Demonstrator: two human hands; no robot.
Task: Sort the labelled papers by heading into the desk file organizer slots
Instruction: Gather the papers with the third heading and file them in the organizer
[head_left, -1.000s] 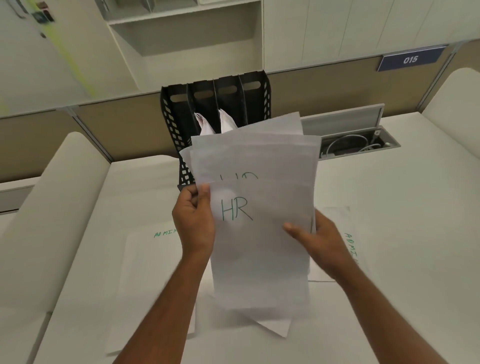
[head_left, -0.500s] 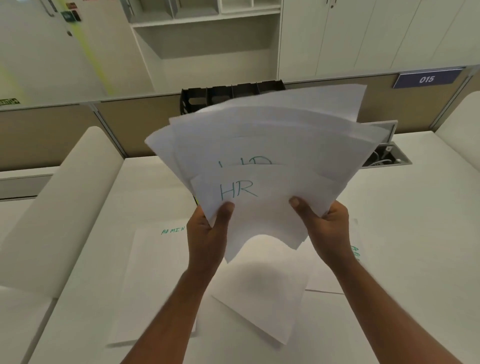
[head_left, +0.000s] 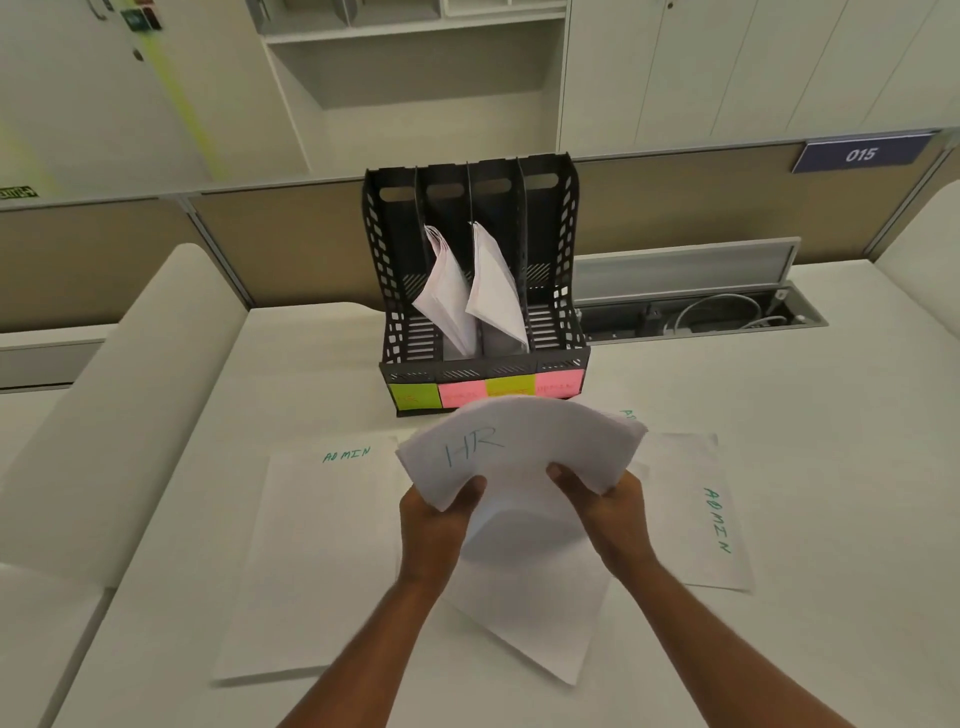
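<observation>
Paper stack (head_left: 524, 447) headed "HR" bows upward just in front of the organizer (head_left: 475, 280), pinched at its near edge by my left hand (head_left: 434, 514) and right hand (head_left: 605, 501), thumbs on top and fingers curled beneath. I see two middle organizer slots holding sheets, coloured sticky labels (head_left: 485, 392) across its front. "ADMIN" sheets (head_left: 317, 561) lie flat on the white desk (head_left: 831, 467) either side of the stack, and a "015" sign (head_left: 860, 154) hangs on the partition behind the organizer.

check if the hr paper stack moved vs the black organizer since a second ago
Yes. The HR paper stack has come down: earlier it covered the black file organizer, now it sits below the organizer's sticky labels, gripped by both hands.
</observation>
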